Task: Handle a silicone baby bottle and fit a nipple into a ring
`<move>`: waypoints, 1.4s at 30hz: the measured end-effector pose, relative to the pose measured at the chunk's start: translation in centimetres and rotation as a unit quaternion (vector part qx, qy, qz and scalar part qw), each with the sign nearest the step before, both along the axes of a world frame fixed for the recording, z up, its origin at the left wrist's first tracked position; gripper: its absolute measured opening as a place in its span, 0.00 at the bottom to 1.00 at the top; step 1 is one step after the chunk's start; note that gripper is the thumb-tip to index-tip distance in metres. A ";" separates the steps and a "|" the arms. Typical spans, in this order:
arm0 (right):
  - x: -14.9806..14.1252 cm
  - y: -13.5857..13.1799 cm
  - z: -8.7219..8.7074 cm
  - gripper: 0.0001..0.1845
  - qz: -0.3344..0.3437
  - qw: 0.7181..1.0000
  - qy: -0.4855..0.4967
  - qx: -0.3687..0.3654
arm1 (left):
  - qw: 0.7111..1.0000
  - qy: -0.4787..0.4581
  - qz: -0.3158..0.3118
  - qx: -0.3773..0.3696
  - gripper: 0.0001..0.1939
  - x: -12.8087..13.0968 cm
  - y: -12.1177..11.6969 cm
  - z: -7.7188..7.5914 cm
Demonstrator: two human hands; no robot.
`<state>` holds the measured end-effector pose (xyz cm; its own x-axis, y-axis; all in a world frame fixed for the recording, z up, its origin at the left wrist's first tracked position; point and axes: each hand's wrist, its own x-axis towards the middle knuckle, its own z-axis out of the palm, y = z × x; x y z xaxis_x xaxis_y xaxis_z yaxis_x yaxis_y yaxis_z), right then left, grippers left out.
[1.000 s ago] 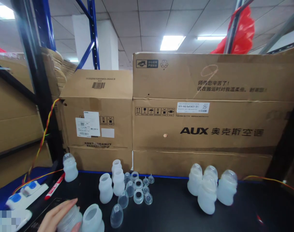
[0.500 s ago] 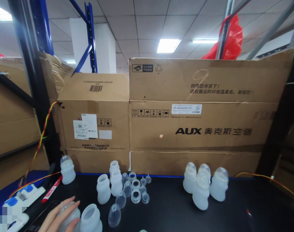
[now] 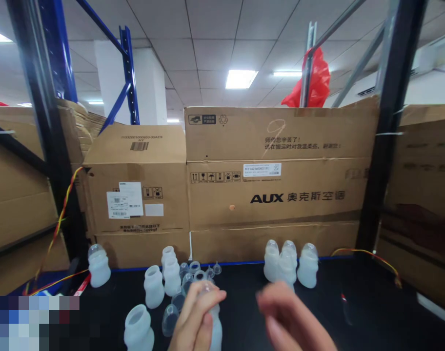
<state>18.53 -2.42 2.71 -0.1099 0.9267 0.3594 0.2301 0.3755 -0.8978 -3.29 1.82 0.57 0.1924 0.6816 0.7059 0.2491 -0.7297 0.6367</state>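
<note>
My left hand (image 3: 196,319) is closed around a whitish baby bottle (image 3: 215,331) with a clear cap, its fingers over the upper part. To its right, my right hand (image 3: 293,319) hangs in the air, slightly blurred. Its fingers are curled, with a gap to the thumb and nothing visible between them. Left of my hands, an open-topped bottle (image 3: 139,329) stands near a clear cap (image 3: 170,320). Behind it are more open bottles (image 3: 154,287). Several clear caps, rings (image 3: 195,266) and teats (image 3: 217,268) lie beside them, partly hidden by my left hand.
Several capped bottles (image 3: 307,265) stand together at the back right of the black table (image 3: 244,278). One capped bottle (image 3: 98,265) stands at the back left. Large cardboard boxes (image 3: 281,180) wall off the rear. Dark rack posts (image 3: 387,126) rise at both sides.
My left hand has moved right, from the left side to the middle, with the capped bottle. My right hand has come into view. The camera has shifted.
</note>
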 end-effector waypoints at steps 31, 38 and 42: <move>1.6 1.7 -2.3 0.17 0.113 0.992 -0.028 0.053 | 0.916 -0.023 -0.169 -0.364 0.18 7.3 -0.2 -5.7; 1.2 1.7 -3.7 0.20 0.190 0.970 0.117 -0.094 | 0.891 -0.061 -0.157 -0.422 0.20 6.5 -0.4 -6.2; 0.6 2.5 -5.0 0.26 0.077 0.994 0.061 -0.053 | 0.884 -0.119 -0.148 -0.428 0.19 6.4 -0.2 -6.6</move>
<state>19.16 0.03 -2.28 -0.2150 0.9354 0.2807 0.0645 0.3004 -0.9516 3.08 1.61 -6.04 0.3673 0.9301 0.0009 -0.0877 0.0336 0.9956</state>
